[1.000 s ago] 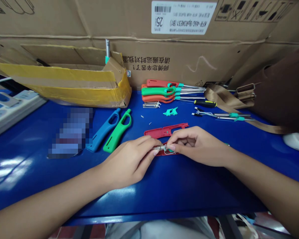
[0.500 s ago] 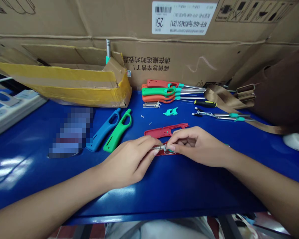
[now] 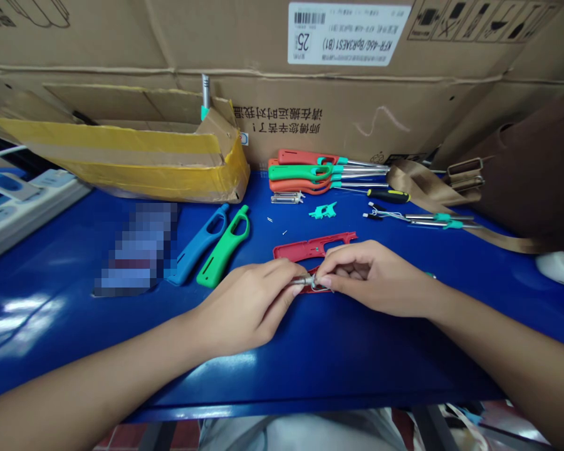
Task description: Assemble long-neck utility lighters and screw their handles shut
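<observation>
Right over the near shell, the small part sits between the two hands, though whether it touches that shell I cannot tell; the left hand, left of the shell, pinches one end, and the right hand, right of it, pinches the other, by the wire. Just beyond the near shell, the far shell lies on the worktop
</observation>
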The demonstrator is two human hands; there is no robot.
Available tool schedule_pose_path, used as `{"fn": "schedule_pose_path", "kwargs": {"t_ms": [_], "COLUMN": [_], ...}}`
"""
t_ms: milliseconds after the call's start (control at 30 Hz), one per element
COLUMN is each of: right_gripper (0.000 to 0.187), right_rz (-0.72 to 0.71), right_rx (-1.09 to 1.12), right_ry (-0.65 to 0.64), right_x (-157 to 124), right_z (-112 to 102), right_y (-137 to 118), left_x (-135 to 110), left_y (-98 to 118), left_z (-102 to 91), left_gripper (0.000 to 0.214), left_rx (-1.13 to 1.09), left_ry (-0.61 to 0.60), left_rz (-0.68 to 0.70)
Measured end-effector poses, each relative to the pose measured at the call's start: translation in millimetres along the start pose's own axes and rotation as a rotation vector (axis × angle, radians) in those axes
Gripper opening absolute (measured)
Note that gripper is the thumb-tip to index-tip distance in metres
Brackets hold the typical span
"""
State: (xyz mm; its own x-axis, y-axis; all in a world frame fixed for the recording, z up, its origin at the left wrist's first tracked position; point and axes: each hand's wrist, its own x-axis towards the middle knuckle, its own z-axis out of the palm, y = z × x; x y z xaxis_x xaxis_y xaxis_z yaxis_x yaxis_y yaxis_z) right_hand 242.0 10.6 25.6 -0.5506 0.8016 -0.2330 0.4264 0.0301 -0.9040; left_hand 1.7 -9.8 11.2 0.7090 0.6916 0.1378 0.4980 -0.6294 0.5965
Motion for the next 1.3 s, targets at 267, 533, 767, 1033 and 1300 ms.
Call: {"fn": "schedule_pose_path", "kwargs": {"t_ms": [267,533,767,1033,1300], "right_gripper": [0.020,0.020,0.017,0.016,0.022], "right_rz": [-0.037,-0.032,-0.052,-0.071,0.035], "right_rx": [-0.063,-0.128,-0.122,-0.090,0.002], "right_ry": [0.046,0.064,0.199,0.216,0.153], "right_x": [-0.4,-1.1,-0.5,-0.9,-0.5], "right_z": [3.2,1.8,0.7,4.4,2.7], "right_y": [-1.1,-0.5,-3.5,-5.2,-8.0], "left_x": [-1.5,-0.2,2.1,1.3,2.8], "left_y": [-0.4,-0.9,0.1,-1.9,-3.3], "left_z": [2.9,1.2,-1.2,0.1,1.7], "left_gripper": [0.022,0.023,0.023,0.023,0.020], "left_rx": [0.013,0.077,0.077,0.043,0.050], "left_ry": [0.014,0.023,0.080,0.102,0.143], "left_rz": [0.005,0.000,-0.021,0.000,0.069]}}
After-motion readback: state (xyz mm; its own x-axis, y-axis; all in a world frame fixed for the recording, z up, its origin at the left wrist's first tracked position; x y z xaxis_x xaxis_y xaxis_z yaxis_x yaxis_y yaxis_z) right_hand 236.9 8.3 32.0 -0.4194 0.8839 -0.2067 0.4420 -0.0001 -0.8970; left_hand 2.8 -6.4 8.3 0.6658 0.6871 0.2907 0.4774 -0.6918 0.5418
